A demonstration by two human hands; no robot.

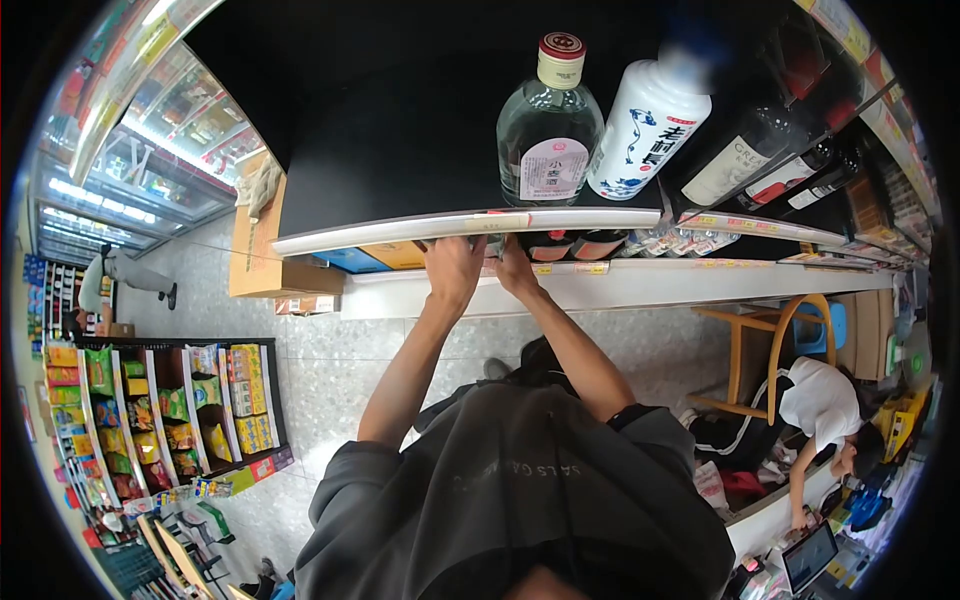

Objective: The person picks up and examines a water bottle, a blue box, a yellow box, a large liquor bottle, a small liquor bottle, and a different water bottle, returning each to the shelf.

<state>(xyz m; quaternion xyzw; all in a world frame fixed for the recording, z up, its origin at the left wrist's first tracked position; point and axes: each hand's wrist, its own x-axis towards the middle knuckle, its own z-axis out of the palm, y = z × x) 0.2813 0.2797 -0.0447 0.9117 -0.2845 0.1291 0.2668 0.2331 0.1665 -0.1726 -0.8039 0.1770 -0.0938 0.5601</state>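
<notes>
Both my hands reach under the front edge of a black shelf (pixel 400 150), into the level below. My left hand (pixel 453 268) is closed, its fingertips hidden beneath the white price strip (pixel 460 228). Beside it, my right hand (pixel 514 268) is also closed, fingers partly covered by the same edge. A small glassy thing shows between the hands, too covered to name. Left of them lie an orange box (pixel 392 257) and a blue box (pixel 350 260). On the shelf above stand a clear liquor bottle (pixel 549 130) with a pink label and a white bottle (pixel 648 130) with blue decoration.
Wine bottles (pixel 735 160) fill the shelf's right part. A cardboard box (pixel 255 245) stands at its left end. Behind me are a wooden chair (pixel 735 365), a snack rack (pixel 165 425) and a person in white (pixel 818 400) bending at a counter. Another person (pixel 125 275) stands far left.
</notes>
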